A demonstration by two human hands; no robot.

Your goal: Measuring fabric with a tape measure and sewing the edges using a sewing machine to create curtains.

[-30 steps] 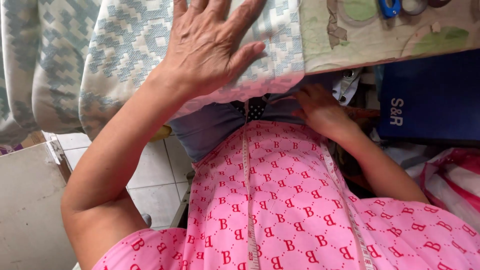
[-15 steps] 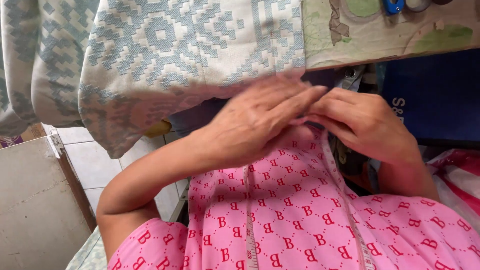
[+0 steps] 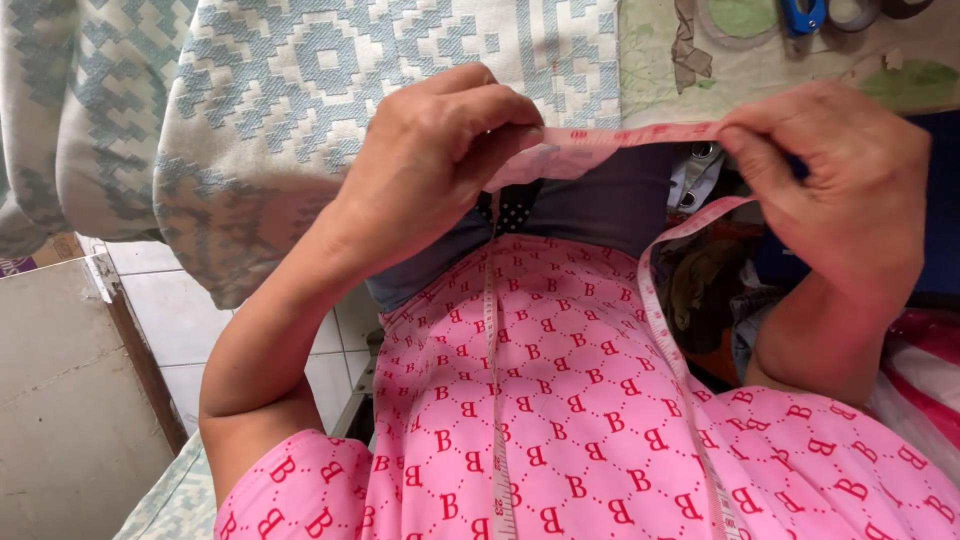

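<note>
Pinched between thumb and fingers of the left hand (image 3: 440, 150) and the right hand (image 3: 835, 185), a pink flexible measuring tape (image 3: 630, 137) stretches taut just below the patterned blue-and-white woven cloth (image 3: 330, 70), its loose ends trailing over the pink printed garment (image 3: 590, 400).

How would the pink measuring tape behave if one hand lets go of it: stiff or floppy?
Probably floppy: the measuring tape runs straight only between the left hand and right hand, while its free lengths hang and curve down over the pink garment. It looks thin and light, so a released end would likely drop and dangle.
</note>
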